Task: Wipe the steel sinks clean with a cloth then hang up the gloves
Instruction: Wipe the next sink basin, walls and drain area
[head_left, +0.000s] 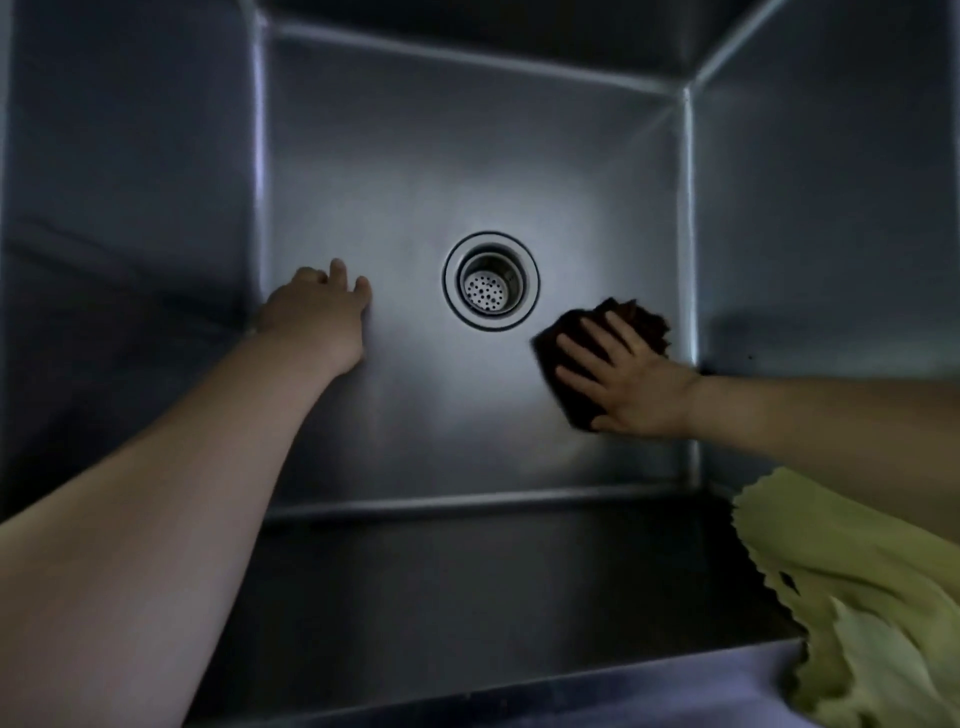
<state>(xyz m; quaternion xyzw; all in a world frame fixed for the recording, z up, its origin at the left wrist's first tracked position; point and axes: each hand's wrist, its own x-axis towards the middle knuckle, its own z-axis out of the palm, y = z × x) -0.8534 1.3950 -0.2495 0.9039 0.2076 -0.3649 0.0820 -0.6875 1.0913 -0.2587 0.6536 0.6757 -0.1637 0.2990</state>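
I look down into a deep steel sink (415, 156) with a round drain strainer (490, 280) in the middle of its floor. My right hand (623, 379) lies flat with spread fingers on a dark brown cloth (613, 325), pressing it to the sink floor right of the drain, near the right wall. My left hand (317, 312) reaches to the sink floor left of the drain, close to the left wall, its fingertips touching the steel and holding nothing. A yellow-green glove (857, 597) hangs over the sink's front right rim.
The sink's walls rise steeply on all sides. Its front rim (519, 691) runs along the bottom of the view. Both forearms reach down into the basin.
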